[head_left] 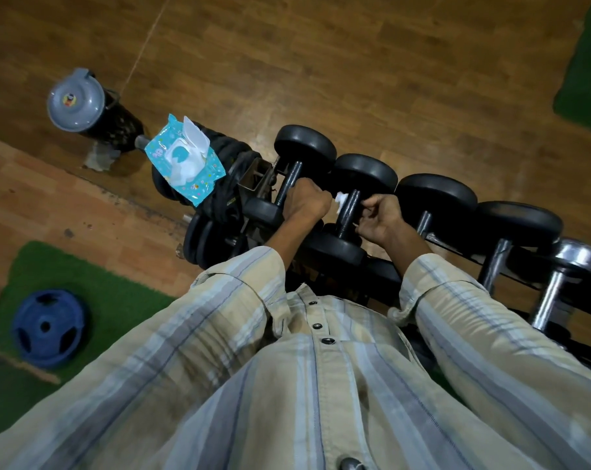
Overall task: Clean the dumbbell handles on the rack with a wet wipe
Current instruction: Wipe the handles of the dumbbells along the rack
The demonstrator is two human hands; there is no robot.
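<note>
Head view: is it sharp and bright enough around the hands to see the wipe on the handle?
Head view: dim, black dumbbell handle nearly lost in shadow; white wet wipe stands out between left hand and right hand; slight blur; wide-angle bending at the edges.

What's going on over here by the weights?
A person is wiping down dumbbells on a rack. Their left hand holds a white wet wipe against the handle of the second dumbbell, while the right hand curls round that handle from the other side. An open pack of wipes lies on stacked plates nearby.
</note>
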